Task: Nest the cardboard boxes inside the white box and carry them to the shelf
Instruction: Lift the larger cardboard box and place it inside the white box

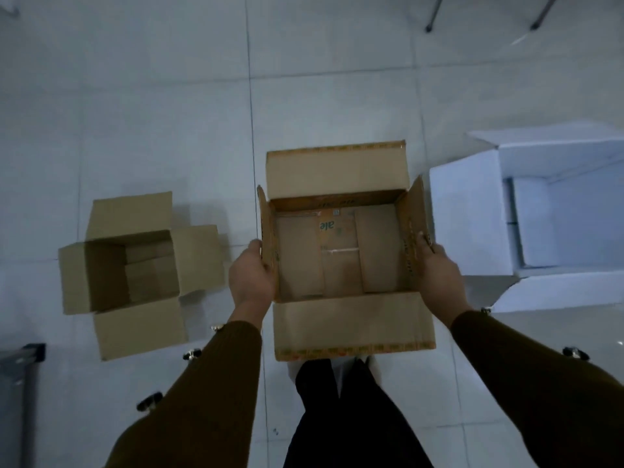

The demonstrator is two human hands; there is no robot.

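Observation:
An open brown cardboard box with printed edges is held in front of me, its flaps spread. My left hand grips its left side flap and my right hand grips its right side flap. A smaller open cardboard box sits on the floor to the left, empty, flaps folded out. The large white box stands open on the floor to the right, partly cut off by the frame edge.
The floor is pale grey tile. Two metal chair or table legs stand at the top right. A dark grey bin or frame sits at the lower left edge. My legs are below the held box.

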